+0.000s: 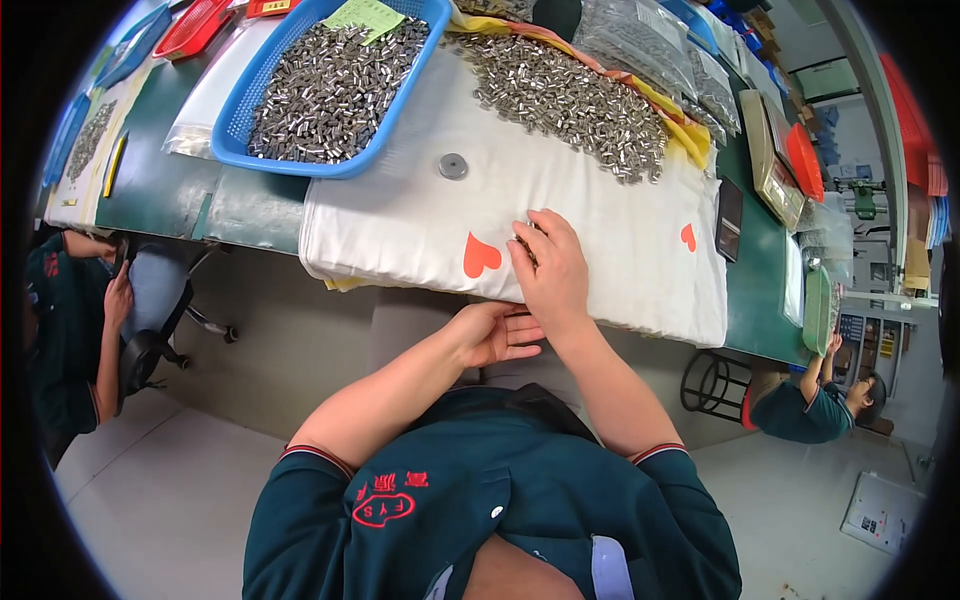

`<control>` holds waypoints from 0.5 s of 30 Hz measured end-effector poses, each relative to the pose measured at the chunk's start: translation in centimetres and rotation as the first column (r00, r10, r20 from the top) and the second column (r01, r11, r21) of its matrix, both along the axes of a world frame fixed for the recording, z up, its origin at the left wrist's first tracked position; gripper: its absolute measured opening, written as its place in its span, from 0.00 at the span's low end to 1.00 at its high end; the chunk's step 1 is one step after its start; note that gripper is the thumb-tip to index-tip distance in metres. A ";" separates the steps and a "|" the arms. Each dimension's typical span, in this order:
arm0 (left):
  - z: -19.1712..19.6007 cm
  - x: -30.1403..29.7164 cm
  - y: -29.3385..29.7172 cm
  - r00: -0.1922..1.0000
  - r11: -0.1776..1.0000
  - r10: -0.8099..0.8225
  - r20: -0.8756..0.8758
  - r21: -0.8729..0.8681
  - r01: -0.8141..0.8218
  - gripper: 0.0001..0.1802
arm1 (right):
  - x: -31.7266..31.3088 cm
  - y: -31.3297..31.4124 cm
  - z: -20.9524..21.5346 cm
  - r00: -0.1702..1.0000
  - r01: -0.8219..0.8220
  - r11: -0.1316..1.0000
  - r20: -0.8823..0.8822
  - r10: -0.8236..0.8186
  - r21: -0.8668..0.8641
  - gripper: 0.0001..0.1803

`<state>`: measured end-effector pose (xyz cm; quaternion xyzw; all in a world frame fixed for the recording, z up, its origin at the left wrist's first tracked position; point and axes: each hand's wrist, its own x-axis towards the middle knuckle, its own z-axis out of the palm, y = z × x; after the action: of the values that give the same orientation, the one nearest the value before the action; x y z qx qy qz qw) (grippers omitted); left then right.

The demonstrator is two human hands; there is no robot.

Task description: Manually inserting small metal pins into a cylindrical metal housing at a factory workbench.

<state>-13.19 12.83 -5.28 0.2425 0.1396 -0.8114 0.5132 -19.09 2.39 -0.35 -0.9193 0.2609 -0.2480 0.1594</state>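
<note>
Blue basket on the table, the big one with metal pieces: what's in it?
The blue basket holds heaped small metal pieces, with a yellow-green paper slip on top. Whatever lies beneath the slip or the heap's top layer is covered.

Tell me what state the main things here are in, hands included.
left hand, open, palm up
right hand, fingers curled over metal pieces, grip unclear
basket, filled with metal pieces
cloth, spread out
pile, loose on the cloth
disc, lying flat
phone, lying flat, screen dark
</note>
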 end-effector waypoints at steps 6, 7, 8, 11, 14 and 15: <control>-0.5 -0.3 -1.5 0.998 0.994 -0.047 -0.044 -0.102 0.042 0.21 | -1.0 1.1 0.1 0.999 0.004 1.000 0.052 -0.005 0.031 0.09; -0.6 -0.5 -1.5 0.998 0.994 -0.048 -0.041 -0.102 0.044 0.21 | -1.2 1.3 0.2 0.998 -0.003 0.999 0.058 0.001 0.035 0.09; -0.7 -0.8 -1.4 0.995 0.995 0.011 -0.103 -0.100 -0.021 0.21 | -1.4 1.5 0.2 0.998 -0.010 0.999 0.065 0.007 0.038 0.09; -0.6 -1.2 -1.4 0.984 0.989 0.090 -0.157 -0.099 -0.106 0.21 | -2.0 1.6 -0.2 0.996 -0.007 1.000 0.093 0.005 0.020 0.08; -1.3 -1.4 -1.4 0.971 0.980 0.123 -0.205 -0.132 -0.152 0.21 | -2.1 1.6 -0.1 0.995 -0.002 1.000 0.103 0.000 0.017 0.08; -1.6 -1.4 -1.3 0.956 0.971 0.132 -0.261 -0.159 -0.177 0.20 | -2.3 1.7 -0.1 0.995 -0.001 1.000 0.104 0.000 0.017 0.08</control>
<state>-14.64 11.49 -6.87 0.0800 0.1472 -0.8018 0.5736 -21.35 4.10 -0.48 -0.9038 0.2541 -0.2932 0.1808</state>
